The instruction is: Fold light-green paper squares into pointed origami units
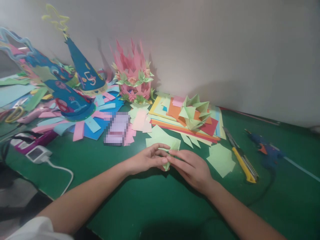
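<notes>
Between my two hands, low over the green table, is a small folded piece of light green paper (pixel 166 166). My left hand (pixel 152 157) pinches it with thumb and fingers from the left. From the right, the fingers of my right hand (pixel 191 166) close on the same piece, their tips meeting those of the left. Part of the fold is hidden by my fingers. Just beyond lie light green paper sheets (pixel 158 135), partly covered by my hands. More green paper squares (pixel 221 160) rest to the right of my right hand.
A yellow box cutter (pixel 243 163) and a blue glue gun (pixel 268 150) lie at right. Behind are stacked coloured sheets (pixel 160 116) under a folded green paper ring (pixel 196 111), and a pink paper crown (pixel 133 73). Blue cone hats (pixel 83 66) and a power strip (pixel 32 143) stand left.
</notes>
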A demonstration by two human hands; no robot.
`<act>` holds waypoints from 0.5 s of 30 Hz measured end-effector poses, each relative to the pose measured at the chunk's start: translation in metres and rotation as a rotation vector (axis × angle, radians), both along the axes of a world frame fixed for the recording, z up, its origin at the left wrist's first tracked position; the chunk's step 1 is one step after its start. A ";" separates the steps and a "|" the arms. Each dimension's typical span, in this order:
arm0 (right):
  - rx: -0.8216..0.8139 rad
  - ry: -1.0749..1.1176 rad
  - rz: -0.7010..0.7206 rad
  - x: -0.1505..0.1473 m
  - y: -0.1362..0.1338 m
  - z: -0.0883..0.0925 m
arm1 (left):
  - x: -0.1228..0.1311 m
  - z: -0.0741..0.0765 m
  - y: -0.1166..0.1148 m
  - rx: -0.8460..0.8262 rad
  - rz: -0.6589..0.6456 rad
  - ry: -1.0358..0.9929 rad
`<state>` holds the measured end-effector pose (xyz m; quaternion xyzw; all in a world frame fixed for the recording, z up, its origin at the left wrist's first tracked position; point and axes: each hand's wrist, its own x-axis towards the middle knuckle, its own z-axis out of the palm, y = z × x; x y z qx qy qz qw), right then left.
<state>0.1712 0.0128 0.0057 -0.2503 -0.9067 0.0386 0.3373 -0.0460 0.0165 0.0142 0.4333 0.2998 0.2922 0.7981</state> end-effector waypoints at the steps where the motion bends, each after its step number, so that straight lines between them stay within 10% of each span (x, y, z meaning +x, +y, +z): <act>1: 0.004 0.001 -0.001 0.001 0.000 0.000 | 0.000 0.001 0.000 -0.002 0.002 0.012; 8: 0.027 0.031 -0.032 0.003 -0.001 0.001 | 0.000 0.000 0.001 0.081 0.092 0.164; 15: -0.104 -0.111 0.030 0.001 0.003 -0.001 | -0.004 -0.008 0.000 0.597 0.184 0.522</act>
